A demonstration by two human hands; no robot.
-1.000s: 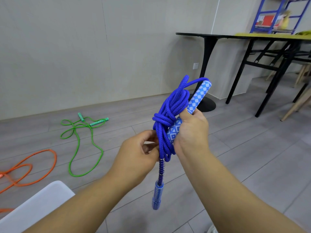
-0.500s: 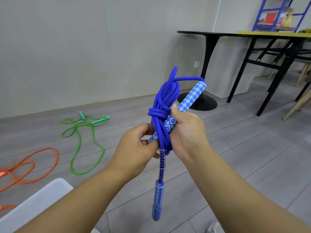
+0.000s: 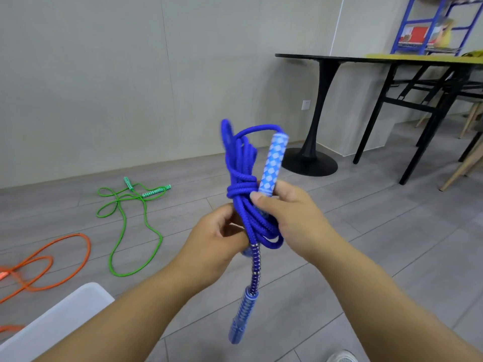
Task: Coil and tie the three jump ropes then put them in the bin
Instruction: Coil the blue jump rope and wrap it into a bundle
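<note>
A coiled blue jump rope (image 3: 241,178) with a wrap round its middle is held up in front of me. My right hand (image 3: 292,220) grips one blue-and-white checked handle (image 3: 273,163), which points upward. My left hand (image 3: 217,241) holds the bundle just below the wrap. The other handle (image 3: 241,317) hangs down on its metal spring. A green jump rope (image 3: 125,220) lies loose on the floor at the left. An orange jump rope (image 3: 52,259) lies loose further left. A white bin edge (image 3: 60,317) shows at the bottom left.
A black round-based table (image 3: 311,160) and a black-framed table (image 3: 423,105) stand at the right. A blue shelf (image 3: 431,27) is behind them. Wooden chair legs (image 3: 462,163) show at the far right. Grey floor lies between me and the ropes.
The upper handle has swung from leaning right to nearly upright. The bundle's top loops have shifted left and the hanging handle sways.
</note>
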